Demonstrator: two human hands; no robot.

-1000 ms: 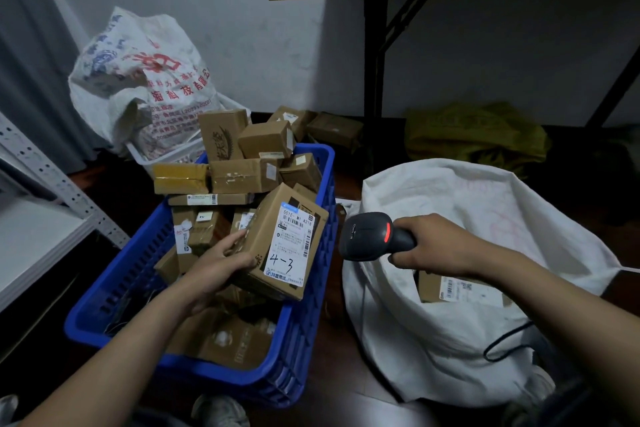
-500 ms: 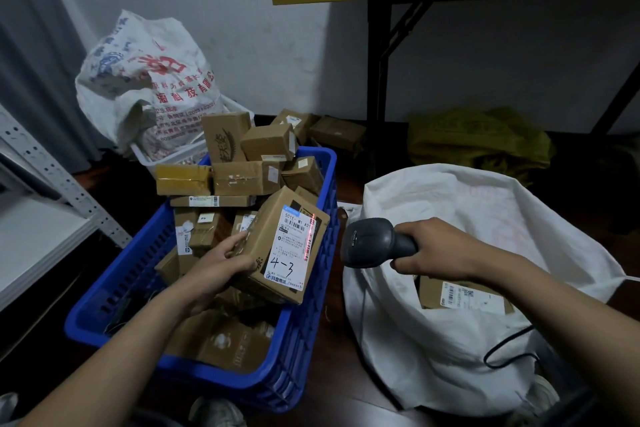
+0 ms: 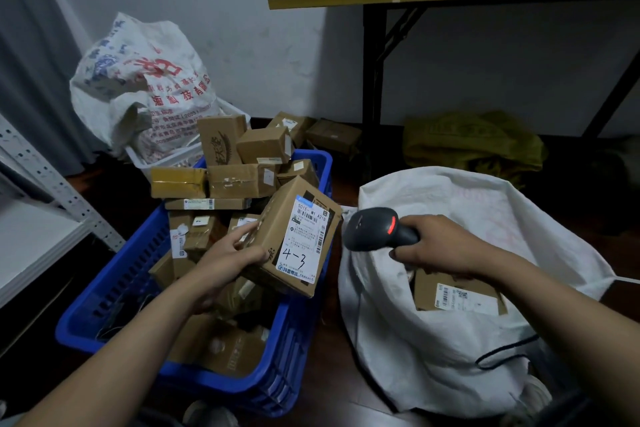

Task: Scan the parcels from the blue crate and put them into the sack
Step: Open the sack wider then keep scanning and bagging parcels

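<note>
The red scan line has left the label (image 3: 306, 239), and the lamp on the scanner (image 3: 374, 229) now glows red. The white sack (image 3: 450, 350) gapes under our right fingers, with a flat parcel (image 3: 457, 295) inside it just below them. The blue crate (image 3: 114, 291), piled with boxes, lies beneath our left fingers. Our left hand (image 3: 225, 253) grips the 4-3 parcel (image 3: 277, 218) above the crate's right rim. Our right hand (image 3: 436, 243) is curled round the scanner, just beside that parcel.

We see a brown cardboard parcel (image 3: 294, 236), its white label marked "4-3", tilted in the left hand (image 3: 228, 253) over the blue crate (image 3: 114, 288) heaped with boxes (image 3: 239, 180). Beside it the black scanner (image 3: 377, 229) glows red above the open white sack (image 3: 433, 350), where another labelled parcel (image 3: 457, 295) lies.
</note>
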